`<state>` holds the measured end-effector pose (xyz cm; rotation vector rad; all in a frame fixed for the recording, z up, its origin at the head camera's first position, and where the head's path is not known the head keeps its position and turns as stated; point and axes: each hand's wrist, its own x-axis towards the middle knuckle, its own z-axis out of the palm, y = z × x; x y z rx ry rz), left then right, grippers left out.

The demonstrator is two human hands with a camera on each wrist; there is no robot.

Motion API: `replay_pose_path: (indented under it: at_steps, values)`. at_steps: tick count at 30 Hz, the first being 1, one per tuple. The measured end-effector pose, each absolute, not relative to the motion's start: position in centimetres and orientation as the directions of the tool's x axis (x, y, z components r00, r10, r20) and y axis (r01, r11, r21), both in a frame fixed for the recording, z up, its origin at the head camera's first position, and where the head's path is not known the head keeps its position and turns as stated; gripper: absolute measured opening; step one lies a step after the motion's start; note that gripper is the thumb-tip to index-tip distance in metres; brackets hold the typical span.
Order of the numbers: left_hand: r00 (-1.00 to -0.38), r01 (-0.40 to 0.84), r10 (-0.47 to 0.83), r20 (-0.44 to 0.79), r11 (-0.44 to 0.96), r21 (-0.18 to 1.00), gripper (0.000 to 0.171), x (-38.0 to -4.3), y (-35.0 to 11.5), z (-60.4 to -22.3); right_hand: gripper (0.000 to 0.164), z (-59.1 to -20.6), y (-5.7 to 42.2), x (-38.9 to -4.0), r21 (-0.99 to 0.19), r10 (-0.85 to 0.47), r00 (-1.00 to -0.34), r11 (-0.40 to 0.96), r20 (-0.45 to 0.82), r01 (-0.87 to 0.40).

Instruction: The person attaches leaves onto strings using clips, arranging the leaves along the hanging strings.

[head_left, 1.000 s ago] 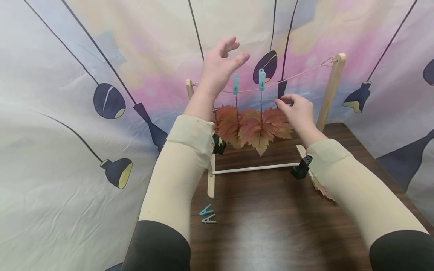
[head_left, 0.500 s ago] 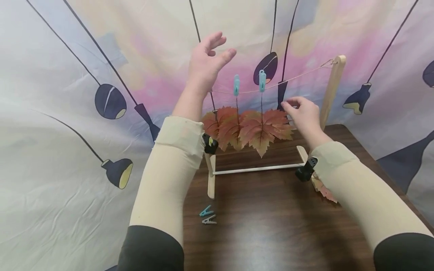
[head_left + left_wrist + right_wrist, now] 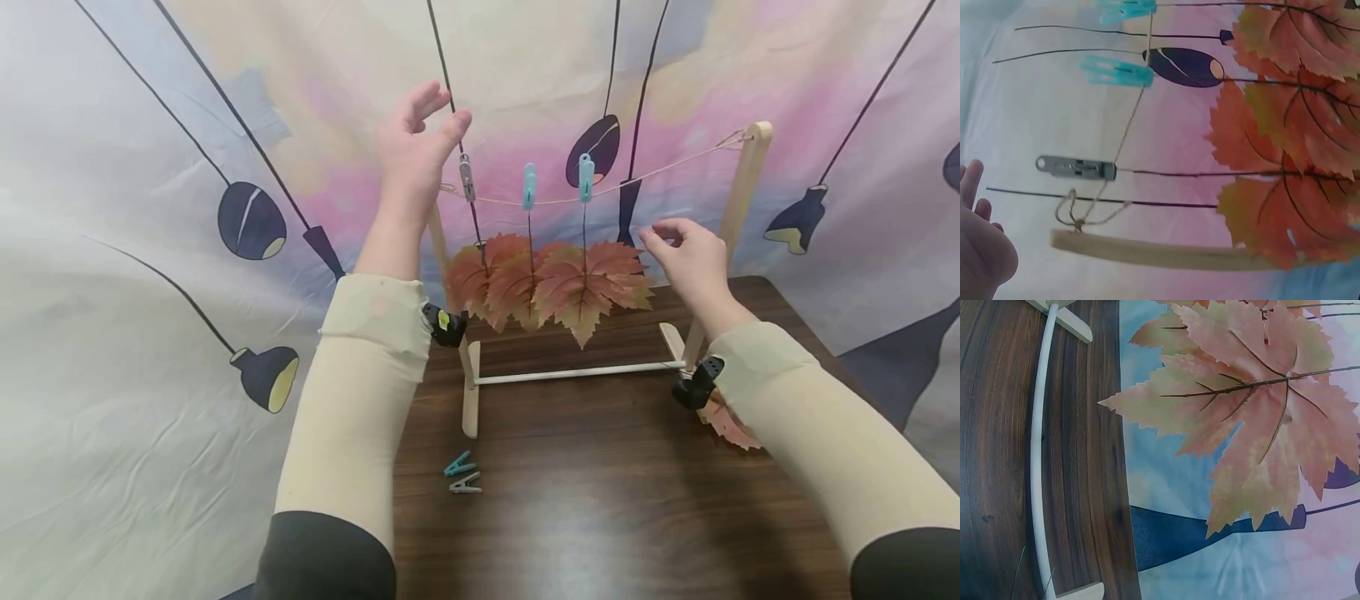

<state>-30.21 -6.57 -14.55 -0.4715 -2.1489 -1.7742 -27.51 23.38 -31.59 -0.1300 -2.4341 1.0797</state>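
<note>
A string (image 3: 660, 170) runs between two wooden posts, and three autumn leaves hang from it by their stems. A grey clothespin (image 3: 1075, 167) clips the left leaf (image 3: 467, 275). Light blue clothespins (image 3: 529, 186) clip the middle leaf (image 3: 512, 292) and the right leaf (image 3: 588, 287). My left hand (image 3: 408, 162) is raised beside the grey clothespin, fingers apart, holding nothing. To the right of the leaves is my right hand (image 3: 693, 260), fingers loosely bent with thumb near index finger. Nothing shows in it. The right wrist view shows the right leaf but no hand.
A blue clothespin (image 3: 460, 464) and a grey one (image 3: 466, 483) lie on the dark wooden table (image 3: 570, 492). Another leaf (image 3: 727, 423) lies by the right post (image 3: 744, 187), partly behind my right forearm. A white rod (image 3: 577, 372) joins the stand's feet. A painted cloth hangs behind.
My left hand has moved left, away from the line, uncovering the grey clothespin and left post. My right hand has drawn back a little to the right. The leaves hang in place.
</note>
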Motion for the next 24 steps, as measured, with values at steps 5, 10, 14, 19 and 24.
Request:
replay_pose_path:
  at_steps: [5,10,14,19,24]
  values:
    - [-0.892,0.444,-0.018,0.452,0.165,0.881,0.056,-30.8,-7.5,-15.4,0.053,-31.9,23.4,-27.4,-0.727,0.275,-0.883,0.68,0.38,-0.101]
    - [-0.88,0.459,-0.061,0.471,0.147,0.876,0.058,-31.1,-8.3,-16.1,0.054,-32.1,23.4,-27.4,-0.734,0.281,-0.877,0.67,0.389,-0.111]
    - [-0.873,0.473,-0.061,0.484,0.137,0.871,0.06,-31.9,-9.2,-17.1,0.054,-32.2,23.6,-27.5,-0.737,0.28,-0.871,0.664,0.404,-0.128]
    - [-0.878,0.465,-0.049,0.476,0.145,0.873,0.059,-33.0,-10.2,-18.7,0.053,-32.5,23.8,-27.2,-0.759,0.292,-0.873,0.639,0.391,-0.127]
    - [-0.893,0.429,-0.055,0.446,0.187,0.883,0.058,-33.2,-10.8,-20.4,0.051,-32.8,24.1,-27.0,-0.768,0.308,-0.866,0.628,0.394,-0.127]
